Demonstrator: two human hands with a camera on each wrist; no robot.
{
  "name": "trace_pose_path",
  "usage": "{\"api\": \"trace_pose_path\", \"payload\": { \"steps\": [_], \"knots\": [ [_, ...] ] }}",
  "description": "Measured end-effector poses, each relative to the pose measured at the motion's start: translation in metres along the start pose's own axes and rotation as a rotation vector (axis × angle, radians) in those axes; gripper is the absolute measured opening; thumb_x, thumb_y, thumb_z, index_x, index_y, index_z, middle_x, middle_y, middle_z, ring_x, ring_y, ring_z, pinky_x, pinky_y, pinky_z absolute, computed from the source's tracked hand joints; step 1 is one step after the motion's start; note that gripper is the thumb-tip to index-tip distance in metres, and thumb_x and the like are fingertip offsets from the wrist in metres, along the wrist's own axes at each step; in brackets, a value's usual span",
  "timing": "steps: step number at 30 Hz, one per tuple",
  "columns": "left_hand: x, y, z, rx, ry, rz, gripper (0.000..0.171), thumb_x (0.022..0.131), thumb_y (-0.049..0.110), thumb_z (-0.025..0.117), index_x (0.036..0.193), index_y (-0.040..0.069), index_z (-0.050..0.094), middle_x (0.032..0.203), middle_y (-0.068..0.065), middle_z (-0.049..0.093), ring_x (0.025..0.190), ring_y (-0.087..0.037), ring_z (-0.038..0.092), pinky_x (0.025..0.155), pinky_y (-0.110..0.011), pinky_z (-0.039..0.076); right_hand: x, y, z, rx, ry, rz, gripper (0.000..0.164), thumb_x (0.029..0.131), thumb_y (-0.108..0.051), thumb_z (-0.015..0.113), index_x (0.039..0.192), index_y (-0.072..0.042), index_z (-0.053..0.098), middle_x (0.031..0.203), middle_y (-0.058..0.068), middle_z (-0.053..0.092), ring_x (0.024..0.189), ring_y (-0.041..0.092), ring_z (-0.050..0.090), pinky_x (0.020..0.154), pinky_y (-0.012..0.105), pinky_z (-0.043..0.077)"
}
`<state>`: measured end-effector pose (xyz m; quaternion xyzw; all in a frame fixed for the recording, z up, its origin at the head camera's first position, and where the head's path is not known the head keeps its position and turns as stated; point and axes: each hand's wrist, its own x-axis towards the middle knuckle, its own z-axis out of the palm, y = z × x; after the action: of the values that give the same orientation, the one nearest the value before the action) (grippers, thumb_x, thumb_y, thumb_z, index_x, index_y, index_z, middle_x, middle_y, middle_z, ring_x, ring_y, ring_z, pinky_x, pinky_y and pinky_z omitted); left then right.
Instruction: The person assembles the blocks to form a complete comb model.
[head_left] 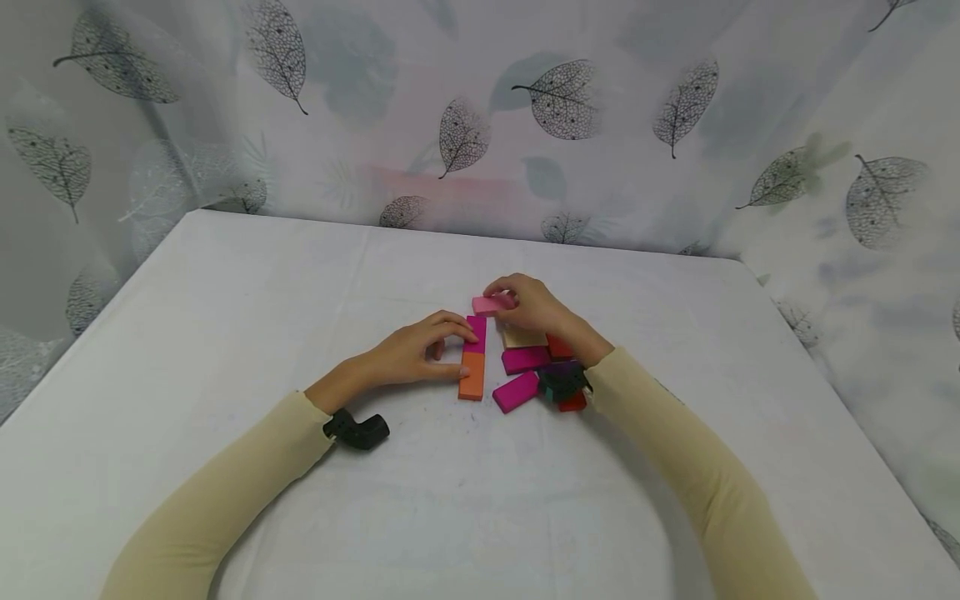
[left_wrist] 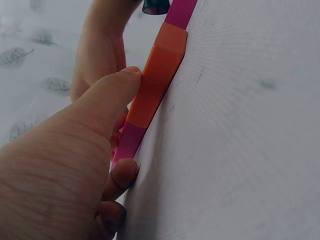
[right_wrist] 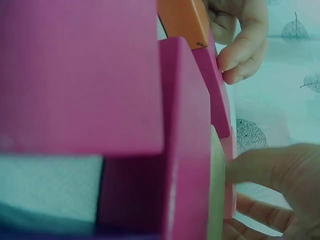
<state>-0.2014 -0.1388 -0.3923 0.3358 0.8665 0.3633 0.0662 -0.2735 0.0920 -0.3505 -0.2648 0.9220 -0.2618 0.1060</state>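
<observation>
An orange block (head_left: 472, 379) and a magenta block (head_left: 476, 333) lie end to end in a straight line on the white table. My left hand (head_left: 408, 354) touches them from the left. Its thumb (left_wrist: 131, 80) rests on the orange block's side, and its fingertips are at the magenta block. Just past the far end of that line, my right hand (head_left: 536, 304) pinches a light pink block (head_left: 483, 306) between thumb and fingers. The pink block lies crosswise to the line, its right part covered by the fingers.
Under and near the right wrist lie a beige block (head_left: 523, 338), a magenta block (head_left: 525, 360), a slanted magenta block (head_left: 516, 393) and red blocks (head_left: 573, 403), partly hidden by the arm and dark wrist camera. A leaf-patterned curtain (head_left: 480, 125) hangs behind the white table (head_left: 465, 517).
</observation>
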Motion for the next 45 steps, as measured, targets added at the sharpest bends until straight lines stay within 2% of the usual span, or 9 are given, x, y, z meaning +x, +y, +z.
{"api": "trace_pose_path", "payload": {
  "steps": [8,15,24,33,39,42,45],
  "knots": [
    [0.0004,-0.0007,0.0005,-0.006,0.005,0.007,0.047,0.086,0.037,0.075,0.128,0.022,0.061,0.135,0.004,0.048,0.082,-0.012,0.051,0.068,-0.026,0.043,0.0016,-0.0001,0.0008,0.029,0.008,0.087,0.048,0.088,-0.019,0.071,0.129,0.002,0.057,0.132,0.021,0.052,0.119,0.035,0.051,0.096,0.044,0.047],
    [0.0006,-0.0011,0.0006,0.001,0.004,0.011,0.047,0.086,0.038,0.074,0.128,0.022,0.061,0.135,0.004,0.048,0.082,-0.010,0.051,0.069,-0.025,0.043,-0.0002,-0.0014,0.0009,0.006,0.002,0.112,0.046,0.090,-0.022,0.069,0.128,0.000,0.058,0.130,0.022,0.051,0.121,0.033,0.046,0.098,0.046,0.045],
    [0.0010,-0.0005,0.0006,0.010,-0.003,-0.003,0.048,0.086,0.037,0.075,0.129,0.022,0.060,0.136,0.004,0.048,0.082,-0.012,0.051,0.069,-0.026,0.044,-0.0010,-0.0028,-0.0019,0.002,0.003,0.044,0.036,0.092,-0.016,0.067,0.125,-0.001,0.063,0.127,0.023,0.055,0.118,0.035,0.049,0.098,0.047,0.044],
    [0.0004,0.0000,0.0008,0.012,0.000,-0.003,0.048,0.085,0.036,0.075,0.129,0.021,0.060,0.136,0.003,0.048,0.082,-0.012,0.052,0.069,-0.026,0.044,0.0000,-0.0053,-0.0044,0.022,-0.019,0.038,0.031,0.094,-0.008,0.062,0.124,-0.004,0.065,0.133,0.019,0.055,0.123,0.034,0.048,0.099,0.047,0.045],
    [0.0006,-0.0028,0.0020,0.020,0.012,0.010,0.048,0.085,0.036,0.075,0.129,0.021,0.061,0.135,0.003,0.049,0.082,-0.011,0.051,0.068,-0.026,0.043,0.0020,-0.0063,-0.0045,0.018,-0.014,0.028,0.028,0.097,-0.009,0.056,0.123,-0.003,0.066,0.133,0.018,0.057,0.115,0.034,0.053,0.096,0.046,0.047],
    [0.0010,-0.0042,0.0024,0.019,0.016,0.006,0.048,0.085,0.036,0.075,0.129,0.021,0.061,0.135,0.003,0.049,0.082,-0.011,0.051,0.068,-0.026,0.044,0.0023,-0.0065,-0.0031,0.040,-0.001,0.047,0.035,0.096,-0.016,0.060,0.127,0.000,0.061,0.134,0.022,0.053,0.118,0.036,0.050,0.097,0.047,0.045],
    [0.0012,-0.0035,0.0021,0.016,0.016,0.002,0.047,0.086,0.036,0.075,0.128,0.022,0.061,0.135,0.004,0.048,0.082,-0.011,0.051,0.069,-0.027,0.043,0.0032,-0.0056,-0.0012,0.059,0.007,0.098,0.053,0.092,-0.028,0.066,0.132,0.004,0.054,0.133,0.025,0.049,0.120,0.036,0.048,0.098,0.048,0.044]
  ]
}}
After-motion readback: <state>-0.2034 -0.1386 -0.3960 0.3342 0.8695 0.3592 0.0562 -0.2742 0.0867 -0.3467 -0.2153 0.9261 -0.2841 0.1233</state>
